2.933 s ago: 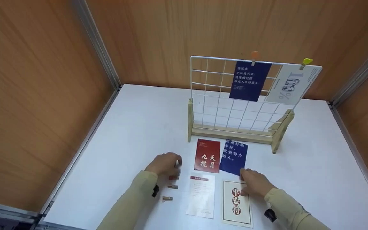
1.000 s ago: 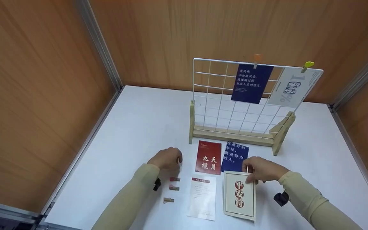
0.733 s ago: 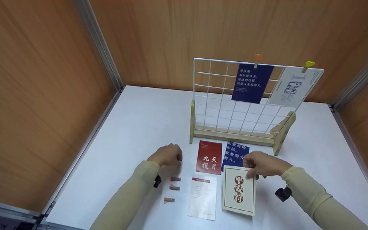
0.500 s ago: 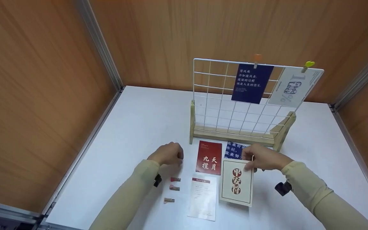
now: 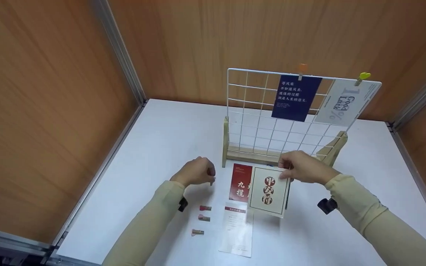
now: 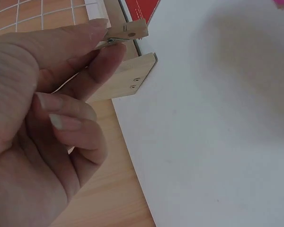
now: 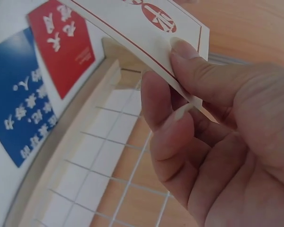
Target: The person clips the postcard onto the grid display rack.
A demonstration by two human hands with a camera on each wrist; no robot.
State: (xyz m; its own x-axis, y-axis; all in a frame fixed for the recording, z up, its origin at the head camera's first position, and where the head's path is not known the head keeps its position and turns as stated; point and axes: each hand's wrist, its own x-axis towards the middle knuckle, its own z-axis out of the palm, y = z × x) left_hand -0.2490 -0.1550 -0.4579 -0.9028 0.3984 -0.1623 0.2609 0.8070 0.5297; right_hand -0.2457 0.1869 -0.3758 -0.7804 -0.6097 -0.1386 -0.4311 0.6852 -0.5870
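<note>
A person's right hand pinched a cream card near its upper right corner, thumb on the printed face and fingers behind, holding it tilted above the white table in front of the wire rack. The left hand, its fingers curled, gripped a small wooden clip at the fingertips. The card looked light and fairly stiff, perhaps slick, likely to crease under a hard squeeze; an edge or corner seemed its best hold. The clip, probably firmly sprung, appeared to call for a pinch at the tail.
</note>
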